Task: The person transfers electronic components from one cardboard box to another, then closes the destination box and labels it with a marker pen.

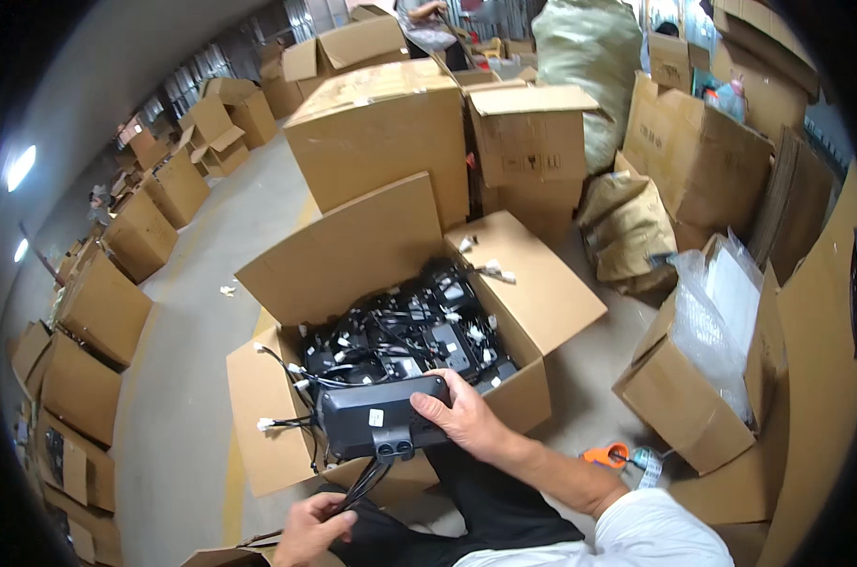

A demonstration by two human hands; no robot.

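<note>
Cartons [80, 386] line the floor [192, 312] at far left. Left hand [313, 531] low, grip closed around black cables [364, 483]. Black housing [353, 422] held over the near edge of an open carton [513, 402] (packed with similar cabled units [452, 350]). Right forearm [565, 472] angled in from lower right; right hand [466, 416], thumb uppermost, grip clamped on the housing's right end. Beyond, an orange object [598, 456] near a carton of bubble wrap [683, 406].
</note>
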